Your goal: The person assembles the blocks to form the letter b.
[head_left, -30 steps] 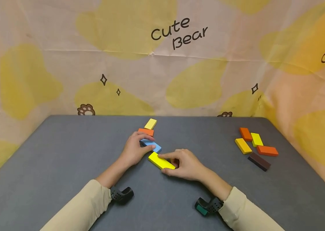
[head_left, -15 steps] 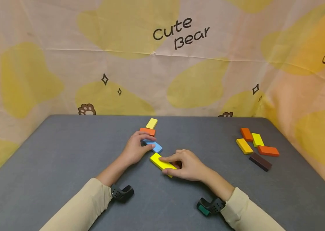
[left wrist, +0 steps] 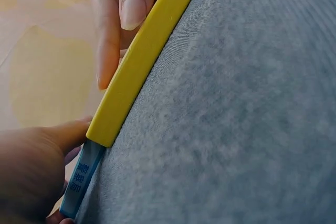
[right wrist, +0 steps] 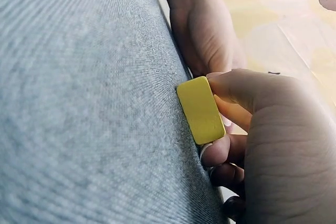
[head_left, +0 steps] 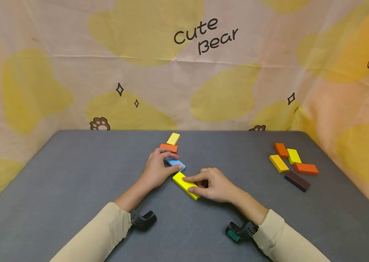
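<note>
Near the table's middle, several flat rectangular blocks lie in a crooked row. My left hand [head_left: 156, 169] grips a blue block [head_left: 175, 163] by its sides; in the left wrist view the blue block [left wrist: 83, 177] shows printed characters on its edge. A bright yellow block [head_left: 184, 185] lies end to end with it, their corners meeting. My right hand [head_left: 215, 185] holds the yellow block, thumb and index finger lying on it. In the right wrist view, the end of the yellow block [right wrist: 201, 111] faces the camera, with fingertips at two of its corners.
Beyond the left hand are an orange block [head_left: 169, 148] and a pale yellow block [head_left: 173, 138]. At the right lie several loose blocks, among them a dark brown block [head_left: 297, 181] and an orange block [head_left: 306, 168]. Patterned cloth [head_left: 158, 72] hangs behind the grey table [head_left: 56, 182].
My right thumb has shifted from the near end of the yellow block up onto it. The left hand keeps its hold on the blue block. The head view has moved slightly.
</note>
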`<action>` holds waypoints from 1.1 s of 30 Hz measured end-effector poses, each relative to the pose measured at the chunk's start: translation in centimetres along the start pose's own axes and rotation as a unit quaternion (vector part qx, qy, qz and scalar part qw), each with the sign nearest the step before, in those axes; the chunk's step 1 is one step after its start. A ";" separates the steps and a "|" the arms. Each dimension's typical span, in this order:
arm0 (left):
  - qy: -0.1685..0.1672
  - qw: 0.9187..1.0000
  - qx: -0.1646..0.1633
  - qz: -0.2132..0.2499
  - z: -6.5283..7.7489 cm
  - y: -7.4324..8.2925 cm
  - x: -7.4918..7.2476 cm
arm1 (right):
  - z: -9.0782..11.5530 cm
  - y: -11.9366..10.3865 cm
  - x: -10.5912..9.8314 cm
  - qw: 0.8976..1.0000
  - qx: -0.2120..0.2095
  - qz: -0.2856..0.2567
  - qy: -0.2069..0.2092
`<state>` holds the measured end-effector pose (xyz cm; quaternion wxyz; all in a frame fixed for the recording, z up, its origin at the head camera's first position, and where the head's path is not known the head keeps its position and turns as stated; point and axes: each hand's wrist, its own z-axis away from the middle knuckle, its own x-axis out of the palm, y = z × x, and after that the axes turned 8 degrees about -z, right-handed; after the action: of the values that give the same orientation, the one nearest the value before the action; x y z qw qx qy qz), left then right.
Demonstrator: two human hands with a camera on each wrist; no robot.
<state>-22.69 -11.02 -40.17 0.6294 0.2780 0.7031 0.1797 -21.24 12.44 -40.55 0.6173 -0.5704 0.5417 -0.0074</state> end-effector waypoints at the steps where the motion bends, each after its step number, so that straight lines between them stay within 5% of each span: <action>1: -0.002 1.000 0.001 0.004 -0.1 0.0 0.0 | 0.0 0.0 0.0 1.000 0.006 -0.004 -0.001; 17: -0.020 1.000 0.011 0.015 -0.2 -0.4 -0.5 | -0.2 -0.1 0.0 1.000 0.027 -0.011 0.005; 33: -0.032 0.999 0.029 -0.008 0.0 -0.5 -0.5 | -0.4 -0.4 0.1 0.999 -0.003 0.023 0.033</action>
<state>-22.71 -11.72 -40.09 0.6446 0.2961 0.6898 0.1446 -21.26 11.96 -40.20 0.5979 -0.5586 0.5748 -0.0101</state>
